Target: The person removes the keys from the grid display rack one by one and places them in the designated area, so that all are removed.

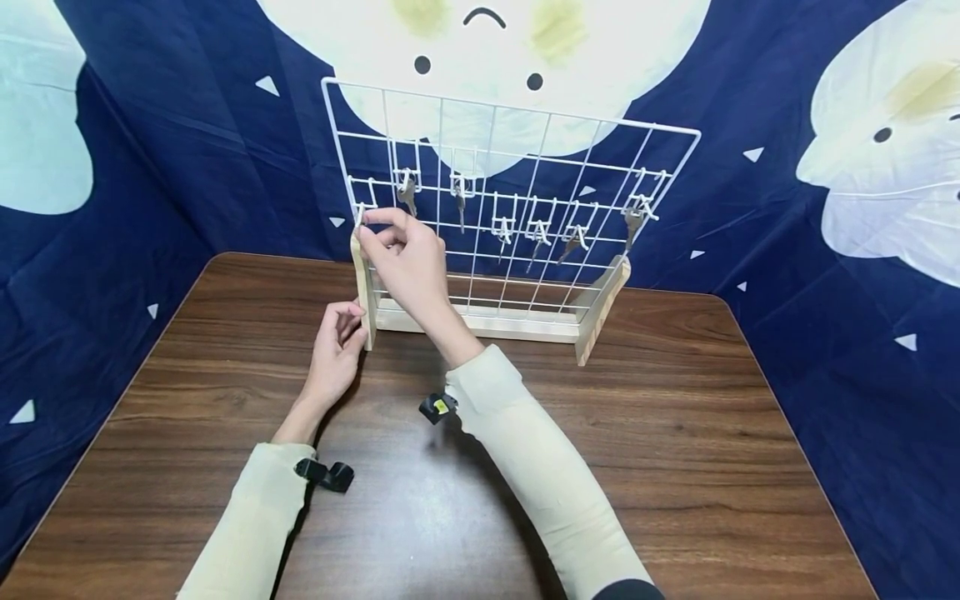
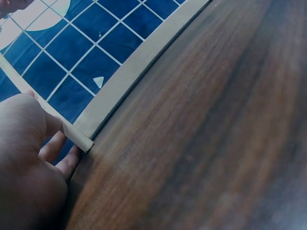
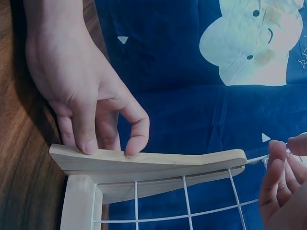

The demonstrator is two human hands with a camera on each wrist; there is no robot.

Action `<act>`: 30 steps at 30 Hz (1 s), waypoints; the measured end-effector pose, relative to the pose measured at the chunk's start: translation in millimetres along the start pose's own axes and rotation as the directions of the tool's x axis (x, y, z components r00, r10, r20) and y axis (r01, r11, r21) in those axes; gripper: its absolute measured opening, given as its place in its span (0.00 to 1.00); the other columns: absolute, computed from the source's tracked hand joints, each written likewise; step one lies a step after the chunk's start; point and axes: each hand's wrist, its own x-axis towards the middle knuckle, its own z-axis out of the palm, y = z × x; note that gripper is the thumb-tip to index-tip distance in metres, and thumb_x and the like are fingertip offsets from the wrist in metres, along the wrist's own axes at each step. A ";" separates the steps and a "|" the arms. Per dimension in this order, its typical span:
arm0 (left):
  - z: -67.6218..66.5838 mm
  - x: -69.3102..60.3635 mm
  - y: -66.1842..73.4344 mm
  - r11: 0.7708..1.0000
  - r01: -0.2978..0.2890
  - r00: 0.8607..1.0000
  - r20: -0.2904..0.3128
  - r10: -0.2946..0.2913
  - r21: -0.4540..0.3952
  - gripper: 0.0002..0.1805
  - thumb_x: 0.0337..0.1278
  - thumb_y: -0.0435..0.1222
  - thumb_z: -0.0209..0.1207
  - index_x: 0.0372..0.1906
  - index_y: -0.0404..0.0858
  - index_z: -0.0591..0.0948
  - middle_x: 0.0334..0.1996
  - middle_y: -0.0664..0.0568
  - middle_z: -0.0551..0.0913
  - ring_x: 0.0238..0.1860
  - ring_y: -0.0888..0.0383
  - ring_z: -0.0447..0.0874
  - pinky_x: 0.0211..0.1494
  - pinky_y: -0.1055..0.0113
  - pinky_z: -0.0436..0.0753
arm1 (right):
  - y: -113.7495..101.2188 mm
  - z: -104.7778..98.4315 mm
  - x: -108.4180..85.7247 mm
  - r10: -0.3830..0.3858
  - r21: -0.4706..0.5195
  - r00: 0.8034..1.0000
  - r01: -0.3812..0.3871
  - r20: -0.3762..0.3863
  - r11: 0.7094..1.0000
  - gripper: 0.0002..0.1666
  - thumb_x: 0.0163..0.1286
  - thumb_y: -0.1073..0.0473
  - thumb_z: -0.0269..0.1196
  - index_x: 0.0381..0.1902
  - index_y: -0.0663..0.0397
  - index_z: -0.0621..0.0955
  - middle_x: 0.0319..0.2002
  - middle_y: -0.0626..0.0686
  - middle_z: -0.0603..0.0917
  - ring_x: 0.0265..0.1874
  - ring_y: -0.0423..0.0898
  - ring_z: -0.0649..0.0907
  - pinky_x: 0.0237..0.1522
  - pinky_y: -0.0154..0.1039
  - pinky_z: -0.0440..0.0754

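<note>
- Hook (image 1: pixel 360 214), white and roughly upright, sits at the left edge of the wire-grid rack (image 1: pixel 480 325), directly at the fingertips of the right hand (image 1: pixel 411 258), the closer one.
- Right thumb and forefinger pinch it; whether a key is there too cannot be told.
- Left hand (image 1: pixel 337 350), lower, touches the left wooden side panel (image 1: pixel 363 279) with bent fingers; any grip cannot be told.
- Keys (image 1: pixel 633 223) hang farther right.
- Wood-grain tabletop (image 1: pixel 675 400) below; blue cloud-print cloth (image 1: pixel 757 75) at the far side, left and right.

No readable text, labels, brands, numbers, signs.
</note>
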 end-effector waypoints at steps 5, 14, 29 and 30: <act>-0.3 -0.6 -0.3 1.000 0.003 1.000 0.000 -0.003 0.002 0.14 0.77 0.14 0.45 0.62 0.20 0.65 0.74 0.30 0.73 0.80 0.46 0.69 0.87 0.56 0.68 | -0.1 1.7 1.5 -0.006 -0.005 1.000 0.006 -0.014 1.000 0.09 0.79 0.62 0.71 0.50 0.61 0.91 0.31 0.58 0.93 0.28 0.55 0.91 0.23 0.34 0.89; -1.0 -1.4 1.0 1.000 0.002 1.000 0.008 -0.002 0.007 0.15 0.77 0.14 0.45 0.62 0.21 0.65 0.74 0.34 0.74 0.80 0.46 0.68 0.86 0.59 0.69 | -2.8 0.8 3.7 -0.013 -0.075 0.999 0.009 -0.047 0.997 0.06 0.77 0.60 0.72 0.44 0.57 0.92 0.29 0.52 0.93 0.24 0.29 0.85 0.25 0.28 0.77; -1.1 -0.6 -0.3 1.000 -0.012 1.000 0.009 0.012 -0.003 0.14 0.76 0.14 0.45 0.60 0.23 0.66 0.76 0.33 0.72 0.80 0.49 0.69 0.85 0.62 0.69 | -6.7 -1.3 0.4 -0.018 -0.035 0.998 0.015 -0.064 0.999 0.06 0.76 0.62 0.71 0.40 0.59 0.92 0.27 0.52 0.92 0.22 0.34 0.85 0.25 0.28 0.74; -1.4 -0.6 -0.3 1.000 -0.011 1.000 0.011 0.011 0.000 0.14 0.76 0.13 0.45 0.60 0.23 0.66 0.76 0.33 0.72 0.80 0.49 0.69 0.85 0.63 0.69 | -6.9 -1.6 -0.1 -0.020 -0.030 0.998 0.018 -0.064 0.999 0.06 0.76 0.62 0.71 0.40 0.59 0.92 0.26 0.52 0.92 0.22 0.35 0.85 0.24 0.28 0.74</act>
